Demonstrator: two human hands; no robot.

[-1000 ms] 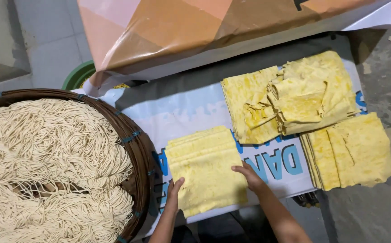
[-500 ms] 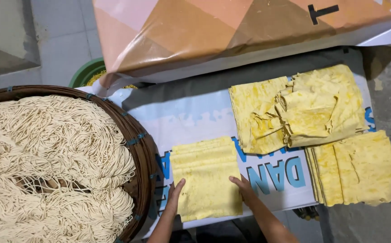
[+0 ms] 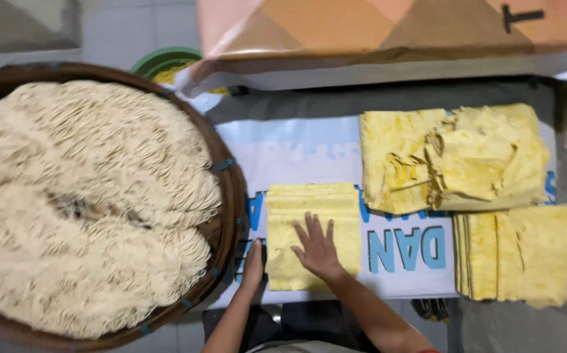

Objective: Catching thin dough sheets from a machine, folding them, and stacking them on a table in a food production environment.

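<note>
Lying flat on a white printed sheet (image 3: 336, 150), a folded yellow cloth (image 3: 311, 216) is pressed down by the right hand (image 3: 318, 248), whose fingers (image 3: 312, 225) are spread apart and laid open on the fabric, palm down. The left hand (image 3: 253, 261) is set at the left edge of the same cloth, its fingers held together and pointing away from the body; whether the edge is pinched or only touched cannot be told.

Just to the left, a large round woven basket (image 3: 228, 189) is seen, heaped with pale noodles (image 3: 81, 196), and its rim is almost touched by the left hand. Well apart to the right, a rumpled pile of yellow cloths (image 3: 453, 157) is placed at the far side of the sheet, and a neater stack of folded yellow cloths (image 3: 518, 252) lies nearer, just below that pile. An orange and brown patterned cover (image 3: 375, 26) is spread across the top, and a green rim (image 3: 159, 60) shows beyond the basket.
</note>
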